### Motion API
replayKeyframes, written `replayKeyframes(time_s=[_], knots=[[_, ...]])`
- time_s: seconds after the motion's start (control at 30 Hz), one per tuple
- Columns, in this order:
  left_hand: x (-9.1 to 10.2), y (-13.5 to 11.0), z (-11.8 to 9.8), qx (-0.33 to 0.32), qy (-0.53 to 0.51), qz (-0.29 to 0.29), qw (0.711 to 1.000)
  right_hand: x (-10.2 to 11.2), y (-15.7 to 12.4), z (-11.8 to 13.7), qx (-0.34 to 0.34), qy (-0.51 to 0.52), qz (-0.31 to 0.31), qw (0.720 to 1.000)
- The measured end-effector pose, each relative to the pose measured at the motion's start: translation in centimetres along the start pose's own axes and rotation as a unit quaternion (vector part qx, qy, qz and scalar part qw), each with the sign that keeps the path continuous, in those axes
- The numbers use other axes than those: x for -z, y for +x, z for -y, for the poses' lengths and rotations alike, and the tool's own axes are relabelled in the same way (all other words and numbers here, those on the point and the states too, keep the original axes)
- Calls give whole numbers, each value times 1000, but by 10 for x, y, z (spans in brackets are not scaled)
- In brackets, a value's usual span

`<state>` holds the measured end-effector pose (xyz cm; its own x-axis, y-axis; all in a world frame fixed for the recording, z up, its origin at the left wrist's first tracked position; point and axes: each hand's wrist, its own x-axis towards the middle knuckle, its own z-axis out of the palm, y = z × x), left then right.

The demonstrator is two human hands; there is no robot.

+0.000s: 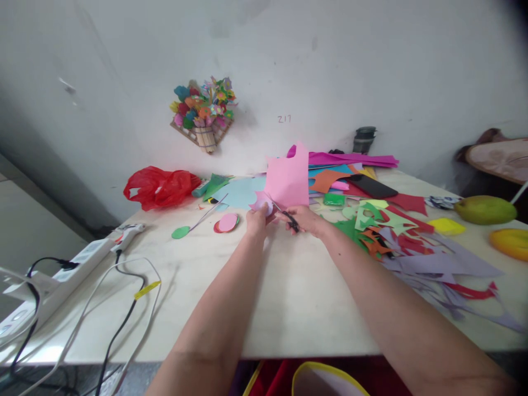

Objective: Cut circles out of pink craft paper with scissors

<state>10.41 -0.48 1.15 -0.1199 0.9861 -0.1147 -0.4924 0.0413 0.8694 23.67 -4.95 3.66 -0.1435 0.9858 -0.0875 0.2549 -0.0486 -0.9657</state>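
Note:
My left hand (pixel 256 221) is closed on the lower edge of a pink paper sheet (pixel 287 179), which stands up from the table in front of me. My right hand (pixel 303 219) grips black-handled scissors (pixel 289 218), whose blades point left into the pink paper near a rounded cut part (pixel 263 202). Both hands meet at the table's middle. To the left of my left hand lies a small stack of round paper pieces, pink on red (pixel 226 223).
Coloured paper scraps (pixel 383 231) cover the right of the table, with a black phone (pixel 372 186), a green fruit (pixel 484 209) and a yellow one (pixel 511 242). Left: red plastic bag (pixel 159 187), green paper leaf on a stem (pixel 181 231), power strip (pixel 61 278), cables. A paper flower craft (pixel 204 113) hangs on the wall.

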Motion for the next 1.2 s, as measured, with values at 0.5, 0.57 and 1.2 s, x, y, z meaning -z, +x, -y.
replayKeyframes(time_s=[0.5,0.57,1.2], knots=[[1,1,1,-2,-21,31,999,5,4,-6,10,-6,19,1000],[2,1,1,-1,-19,32,999,5,5,-7,12,-5,24,1000],[-1,0,3,-3,4,29,1000,2,4,-7,2,3,12,1000]])
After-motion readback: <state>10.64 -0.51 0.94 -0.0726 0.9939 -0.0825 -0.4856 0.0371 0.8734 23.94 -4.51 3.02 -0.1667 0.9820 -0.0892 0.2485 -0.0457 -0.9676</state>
